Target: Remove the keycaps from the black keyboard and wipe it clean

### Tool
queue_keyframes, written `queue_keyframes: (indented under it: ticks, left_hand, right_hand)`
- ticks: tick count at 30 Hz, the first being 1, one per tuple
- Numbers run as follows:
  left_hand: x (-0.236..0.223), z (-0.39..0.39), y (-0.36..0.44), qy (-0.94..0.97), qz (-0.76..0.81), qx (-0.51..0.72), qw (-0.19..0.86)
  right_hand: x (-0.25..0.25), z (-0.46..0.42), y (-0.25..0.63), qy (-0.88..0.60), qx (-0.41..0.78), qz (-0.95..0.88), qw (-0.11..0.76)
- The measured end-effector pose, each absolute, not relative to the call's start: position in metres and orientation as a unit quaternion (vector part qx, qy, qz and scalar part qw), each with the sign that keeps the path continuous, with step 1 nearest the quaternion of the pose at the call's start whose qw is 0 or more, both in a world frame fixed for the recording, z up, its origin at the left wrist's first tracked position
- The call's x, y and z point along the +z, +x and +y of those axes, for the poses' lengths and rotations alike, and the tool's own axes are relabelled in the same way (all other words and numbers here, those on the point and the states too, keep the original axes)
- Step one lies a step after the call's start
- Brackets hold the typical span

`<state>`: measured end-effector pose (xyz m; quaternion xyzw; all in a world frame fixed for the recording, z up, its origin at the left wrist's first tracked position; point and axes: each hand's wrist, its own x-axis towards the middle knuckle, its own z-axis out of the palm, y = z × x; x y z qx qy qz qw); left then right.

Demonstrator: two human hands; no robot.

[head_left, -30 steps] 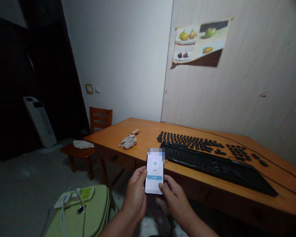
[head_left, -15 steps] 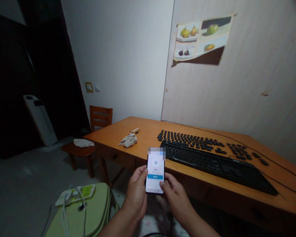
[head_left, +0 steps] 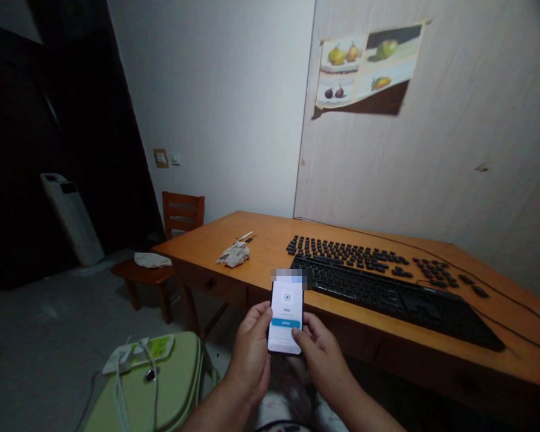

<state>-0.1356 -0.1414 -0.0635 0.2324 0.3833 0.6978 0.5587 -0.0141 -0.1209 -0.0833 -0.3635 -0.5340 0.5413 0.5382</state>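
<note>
A smartphone (head_left: 287, 336) with a lit white screen and a blue button is held upright in front of the desk's front edge. My left hand (head_left: 252, 342) grips its left side, the thumb along the edge. On the other side, my right hand (head_left: 320, 347) is closed round the lower right edge, its thumb over the screen near the blue button. Beyond the phone, a black keyboard (head_left: 387, 303) with its keycaps off lies on the wooden desk (head_left: 270, 231). Loose black keycaps (head_left: 346, 251) are laid out in rows behind it.
A crumpled pale cloth (head_left: 234, 255) and a thin white tool (head_left: 246, 236) lie on the desk's left part. A green stool (head_left: 171, 384) at lower left carries a power strip (head_left: 137, 354) with cables. A wooden chair (head_left: 183, 210) stands behind, with a black cable (head_left: 387, 238) along the desk's back.
The phone has shifted very slightly to the right in both hands. My right thumb stays over the lower screen near the blue button. The desk things have not moved.
</note>
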Motion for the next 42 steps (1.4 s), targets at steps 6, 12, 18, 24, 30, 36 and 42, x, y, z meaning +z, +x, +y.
queue_keyframes:
  ticks: [6,12,18,24,30,36,42]
  left_hand:
    - [-0.065,-0.142,-0.134,0.235,0.379,0.695,0.564]
    - [-0.064,-0.143,-0.131,0.240,0.379,0.691,0.567]
    - [-0.062,-0.146,-0.129,0.251,0.375,0.689,0.567]
    - [-0.063,-0.147,-0.127,0.255,0.371,0.690,0.567]
    - [-0.065,-0.147,-0.127,0.256,0.369,0.688,0.570]
    - [-0.062,-0.149,-0.127,0.249,0.378,0.687,0.568]
    - [-0.062,-0.149,-0.127,0.249,0.380,0.683,0.572]
  right_hand:
    - [-0.090,-0.121,-0.013,-0.341,0.576,-0.530,0.522]
    - [-0.095,-0.119,-0.013,-0.333,0.591,-0.526,0.513]
    - [-0.098,-0.118,-0.012,-0.340,0.584,-0.530,0.513]
    - [-0.096,-0.120,-0.010,-0.367,0.556,-0.541,0.513]
    - [-0.095,-0.121,-0.010,-0.357,0.563,-0.539,0.514]
    - [-0.089,-0.123,-0.009,-0.348,0.577,-0.526,0.519]
    - [-0.083,-0.123,-0.008,-0.345,0.586,-0.506,0.531]
